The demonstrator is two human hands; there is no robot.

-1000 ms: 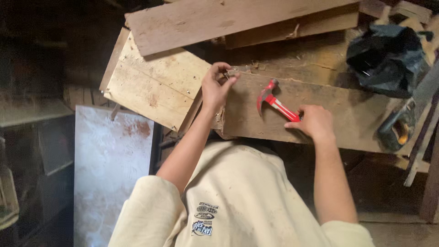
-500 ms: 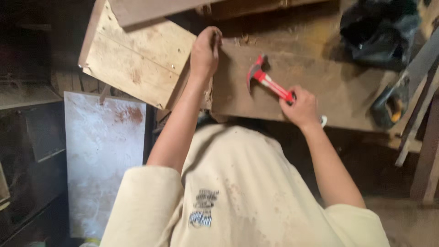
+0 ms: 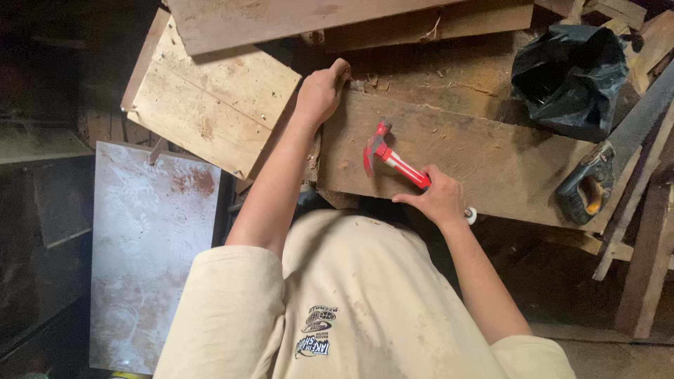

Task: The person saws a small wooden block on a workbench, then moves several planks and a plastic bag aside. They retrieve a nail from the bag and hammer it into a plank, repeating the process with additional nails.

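- The right hand (image 3: 437,200) is wrapped around the handle of a red hammer (image 3: 390,158), whose head rests over the wide plank (image 3: 484,161).
- The left hand (image 3: 321,91) grips the plank's upper left corner, fingers curled over its edge.
- The two hands are well apart.
- A pale square board (image 3: 210,98) lies just left of the left hand.
- A black plastic bag (image 3: 569,74) and a handsaw (image 3: 597,182) lie to the right of the plank.
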